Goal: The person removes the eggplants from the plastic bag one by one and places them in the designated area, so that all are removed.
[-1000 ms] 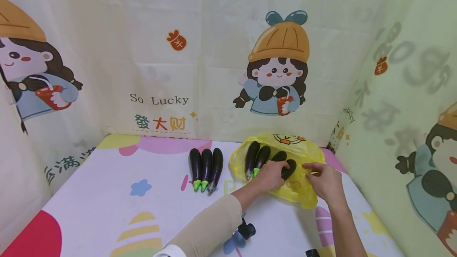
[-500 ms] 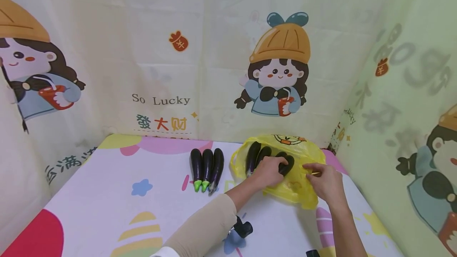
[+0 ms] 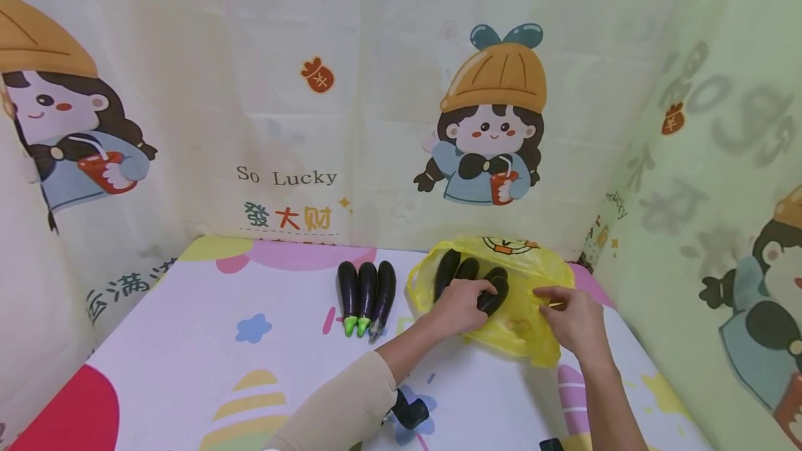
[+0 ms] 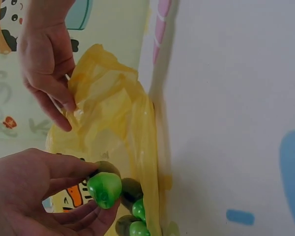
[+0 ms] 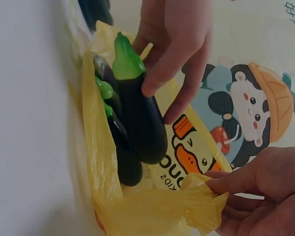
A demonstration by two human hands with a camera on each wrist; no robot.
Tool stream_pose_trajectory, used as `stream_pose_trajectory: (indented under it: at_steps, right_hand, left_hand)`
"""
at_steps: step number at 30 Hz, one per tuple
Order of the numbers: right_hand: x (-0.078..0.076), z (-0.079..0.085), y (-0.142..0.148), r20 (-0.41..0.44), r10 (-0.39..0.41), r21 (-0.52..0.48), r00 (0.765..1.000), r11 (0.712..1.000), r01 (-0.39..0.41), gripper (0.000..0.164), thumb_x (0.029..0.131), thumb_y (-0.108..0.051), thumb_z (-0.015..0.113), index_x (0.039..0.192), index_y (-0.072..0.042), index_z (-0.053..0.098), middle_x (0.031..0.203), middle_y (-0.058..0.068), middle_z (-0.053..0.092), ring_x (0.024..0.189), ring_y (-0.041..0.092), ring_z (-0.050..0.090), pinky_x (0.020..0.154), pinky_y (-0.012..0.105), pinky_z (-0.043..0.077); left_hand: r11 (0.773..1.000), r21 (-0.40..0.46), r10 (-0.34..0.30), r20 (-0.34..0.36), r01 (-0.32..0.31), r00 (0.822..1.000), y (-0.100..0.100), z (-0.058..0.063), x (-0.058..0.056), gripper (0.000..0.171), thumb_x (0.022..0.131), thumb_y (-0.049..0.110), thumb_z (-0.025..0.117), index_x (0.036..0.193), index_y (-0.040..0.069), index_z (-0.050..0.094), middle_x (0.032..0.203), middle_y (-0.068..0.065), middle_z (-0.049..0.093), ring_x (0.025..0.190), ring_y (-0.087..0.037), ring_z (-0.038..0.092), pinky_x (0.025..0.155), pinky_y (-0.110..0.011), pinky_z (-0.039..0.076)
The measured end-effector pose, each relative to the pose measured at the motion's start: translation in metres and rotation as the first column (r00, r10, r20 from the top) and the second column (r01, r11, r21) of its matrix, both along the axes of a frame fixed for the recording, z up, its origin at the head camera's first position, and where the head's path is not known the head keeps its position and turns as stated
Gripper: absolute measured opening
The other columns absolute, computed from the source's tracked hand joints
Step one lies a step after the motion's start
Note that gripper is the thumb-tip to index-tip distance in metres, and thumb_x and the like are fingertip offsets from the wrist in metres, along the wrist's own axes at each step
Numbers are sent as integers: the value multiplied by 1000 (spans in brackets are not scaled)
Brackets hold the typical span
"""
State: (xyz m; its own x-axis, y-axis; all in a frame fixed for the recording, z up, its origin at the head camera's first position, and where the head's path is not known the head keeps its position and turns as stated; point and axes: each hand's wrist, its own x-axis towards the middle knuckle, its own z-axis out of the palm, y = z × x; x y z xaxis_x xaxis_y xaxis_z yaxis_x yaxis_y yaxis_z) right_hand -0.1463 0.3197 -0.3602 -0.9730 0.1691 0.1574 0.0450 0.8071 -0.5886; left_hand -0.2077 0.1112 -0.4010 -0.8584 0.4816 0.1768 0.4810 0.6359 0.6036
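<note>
My left hand [image 3: 462,306] grips a dark purple eggplant [image 5: 142,118] near its green stem end, inside the mouth of a yellow plastic bag [image 3: 520,333]. In the left wrist view, the green cap [image 4: 104,189] sits between thumb and fingers. Several other eggplants lie in the bag, the leftmost eggplant [image 3: 447,271] leaning by its side; my left hand partly hides them. My right hand [image 3: 575,319] pinches the bag's right edge, with bunched plastic [image 5: 206,196] between thumb and fingers in the right wrist view.
Three eggplants [image 3: 367,291] lie side by side on the patterned tabletop [image 3: 188,339], left of the bag. A printed cloth [image 3: 376,124] hangs behind the table and along both sides. Below my left sleeve shows a black device [image 3: 410,410].
My left hand has moved left with the eggplant, bringing it closer to the others in the bag. My right hand stays at the bag's edge.
</note>
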Motion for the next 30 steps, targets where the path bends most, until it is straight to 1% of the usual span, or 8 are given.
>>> stream_pose_trajectory:
  at_steps: [4,8,11,13,16,18,23,30]
  right_hand:
    - [0,0,-1,7,-8,-7,1000,1000,8,27,94,-5,68,119,-1,76,110,23,73,95,34,70,66,27,54]
    - [-1,0,-1,19,-17,-13,1000,1000,18,27,94,-4,68,119,-1,76,110,23,73,95,34,69,67,27,54]
    - [-1,0,-2,22,-17,-12,1000,1000,17,27,94,-4,68,119,-1,76,109,23,73,95,34,69,67,27,54]
    - [-1,0,-2,18,-14,-10,1000,1000,14,27,93,-4,68,119,-1,77,109,23,73,95,34,70,66,27,54]
    - [-1,-1,-2,10,-6,-4,1000,1000,6,26,93,-4,68,118,-1,77,108,23,73,94,34,70,65,26,54]
    - [-1,-1,-2,6,0,-2,1000,1000,0,26,93,-4,68,117,-1,77,107,22,74,94,34,70,65,26,53]
    - [-2,-1,-2,7,3,1,1000,1000,-3,26,93,-4,68,118,-1,77,107,23,74,94,34,70,65,26,53]
    - [-3,-2,-2,23,-4,7,1000,1000,4,27,94,-6,68,119,-1,76,110,23,73,97,36,70,67,28,55]
  left_hand:
    - [1000,14,8,20,-8,1000,-9,2,4,50,81,4,69,128,23,71,99,3,71,70,-13,46,51,-23,29]
    - [1000,3,20,27,-20,999,-17,4,10,47,83,8,72,128,25,71,122,0,72,98,-17,56,68,-24,42]
    - [1000,-4,27,33,-27,999,-23,6,14,46,85,11,74,129,25,70,117,0,73,102,-16,57,76,-25,45]
    - [1000,10,21,35,-21,999,-27,7,16,46,86,10,75,130,24,70,98,0,72,87,-13,59,67,-24,45]
    - [999,53,5,54,-8,999,-34,9,20,47,86,7,74,131,21,70,72,2,60,61,-11,51,51,-23,39]
    - [997,77,2,66,-7,998,-40,10,23,48,85,6,73,130,20,70,68,3,56,55,-10,47,48,-23,36]
    - [993,109,25,81,-34,996,-54,13,30,47,85,6,74,129,20,70,91,-1,64,70,-10,52,51,-22,42]
    - [988,138,52,82,-63,995,-71,14,37,47,84,5,73,129,19,70,103,-8,70,76,-13,57,55,-23,46]
